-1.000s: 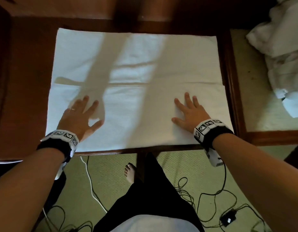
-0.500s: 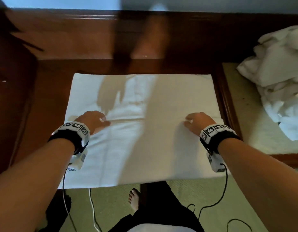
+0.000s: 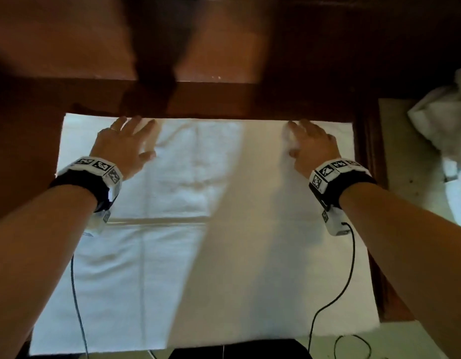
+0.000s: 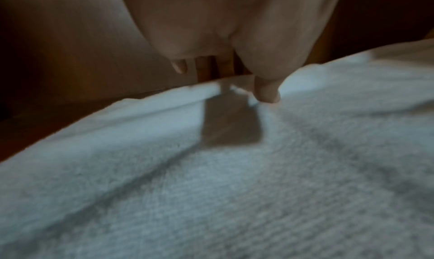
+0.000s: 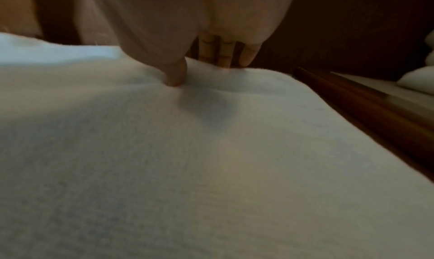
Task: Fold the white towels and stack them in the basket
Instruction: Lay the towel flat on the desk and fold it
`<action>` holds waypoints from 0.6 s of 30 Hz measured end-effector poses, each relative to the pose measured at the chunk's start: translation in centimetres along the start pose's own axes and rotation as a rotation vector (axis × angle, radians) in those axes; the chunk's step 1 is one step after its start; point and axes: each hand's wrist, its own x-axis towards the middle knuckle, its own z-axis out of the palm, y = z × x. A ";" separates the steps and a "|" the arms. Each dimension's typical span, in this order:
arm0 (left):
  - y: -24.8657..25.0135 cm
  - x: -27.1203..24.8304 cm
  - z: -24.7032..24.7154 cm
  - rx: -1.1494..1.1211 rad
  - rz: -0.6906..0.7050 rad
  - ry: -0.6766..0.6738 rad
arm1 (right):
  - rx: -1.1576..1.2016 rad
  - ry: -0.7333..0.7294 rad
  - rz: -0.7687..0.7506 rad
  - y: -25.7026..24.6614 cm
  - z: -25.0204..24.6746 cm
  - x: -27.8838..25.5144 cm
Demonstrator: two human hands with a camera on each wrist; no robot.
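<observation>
A large white towel (image 3: 224, 255) lies spread flat on a dark wooden table (image 3: 30, 151), with a fold line across its middle. My left hand (image 3: 138, 139) rests at the towel's far edge on the left, fingers spread and straight. My right hand (image 3: 299, 138) rests at the far edge on the right in the same way. In the left wrist view the thumb (image 4: 267, 94) presses into the towel (image 4: 234, 188) while the fingers reach past its edge. In the right wrist view the thumb (image 5: 175, 77) dents the towel (image 5: 211, 170). No basket is in view.
A heap of crumpled white towels (image 3: 444, 130) lies on a pale surface (image 3: 411, 182) beyond the table's right rim. A raised wooden ledge (image 3: 198, 97) runs just behind the towel. Black cables (image 3: 328, 307) hang from both wrists over the towel's near part.
Both hands slid away from me across the towel, from its near half over the middle fold line to the far edge. The towel stays flat.
</observation>
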 end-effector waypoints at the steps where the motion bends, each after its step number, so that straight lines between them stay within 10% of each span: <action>1: 0.1 0.3 0.0 -0.014 -0.001 0.051 | 0.019 0.044 0.000 0.0 0.1 0.3; 18: -0.8 -8.9 -7.7 0.011 0.161 0.377 | 0.148 0.282 -0.056 -0.5 -7.1 -7.3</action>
